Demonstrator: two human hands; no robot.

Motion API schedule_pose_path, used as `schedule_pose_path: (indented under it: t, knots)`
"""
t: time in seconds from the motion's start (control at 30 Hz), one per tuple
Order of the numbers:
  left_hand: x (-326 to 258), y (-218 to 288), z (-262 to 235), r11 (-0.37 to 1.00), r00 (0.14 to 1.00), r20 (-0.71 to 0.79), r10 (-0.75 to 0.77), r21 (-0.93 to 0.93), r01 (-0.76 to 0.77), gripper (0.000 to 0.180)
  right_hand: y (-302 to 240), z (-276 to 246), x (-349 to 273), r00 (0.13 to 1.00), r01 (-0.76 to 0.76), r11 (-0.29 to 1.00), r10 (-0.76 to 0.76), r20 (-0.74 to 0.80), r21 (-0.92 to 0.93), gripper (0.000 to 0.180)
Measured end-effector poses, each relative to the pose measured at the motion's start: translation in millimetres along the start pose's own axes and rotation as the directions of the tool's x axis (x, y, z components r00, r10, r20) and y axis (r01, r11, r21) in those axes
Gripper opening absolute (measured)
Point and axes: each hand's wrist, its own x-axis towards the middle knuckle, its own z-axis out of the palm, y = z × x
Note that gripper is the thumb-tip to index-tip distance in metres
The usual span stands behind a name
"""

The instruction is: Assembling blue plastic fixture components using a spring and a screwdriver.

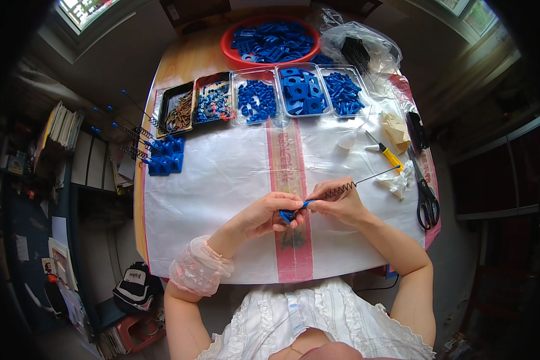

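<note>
My left hand (269, 212) pinches a small blue plastic piece (287, 215) over the white sheet (222, 180) at the table's middle. My right hand (339, 201) grips a thin metal rod with a coiled spring (342, 189) on it, its near end meeting the blue piece. The rod runs up and to the right past my fingers. Both hands touch at the fingertips.
A row of clear trays (306, 90) holds blue parts, screws and small hardware at the far side, with a red bowl (270, 41) of blue parts behind. Finished blue pieces with springs (156, 150) lie left. Scissors (426, 198), a yellow-handled tool (390, 156) and a plastic bag (366, 51) sit right.
</note>
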Motion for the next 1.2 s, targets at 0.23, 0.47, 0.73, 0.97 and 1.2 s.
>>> schedule_pose_path:
  t: [0.23,0.47,0.73,0.97,1.2]
  knots:
    - [-1.6,2.9,-2.3,0.998,0.999,0.036,-0.034,-0.042,0.035,0.021,0.4,-3.6,-0.7,1.000,-0.008,1.000,0.009,-0.019,0.019,0.008]
    - [-2.3,3.1,0.4,0.998,1.000,0.023,-0.022,-0.054,0.023,0.022,-3.0,-6.7,1.4,0.999,-0.012,0.999,0.010,0.042,0.039,0.010]
    - [-1.4,1.6,0.6,0.991,0.998,-0.012,-0.059,-0.118,0.057,0.028,1.7,-3.5,1.3,0.998,0.008,0.999,-0.010,0.061,0.032,0.015]
    - [-5.3,6.7,19.0,0.976,0.978,-0.148,0.149,0.181,-0.121,0.029,6.7,-8.3,2.7,0.999,-0.019,0.997,0.021,-0.024,0.071,0.013]
    - [-2.9,1.0,13.8,0.816,0.894,-0.195,0.402,0.520,-0.253,0.019,6.1,-10.4,4.5,0.994,-0.033,0.994,0.043,-0.097,0.105,0.011]
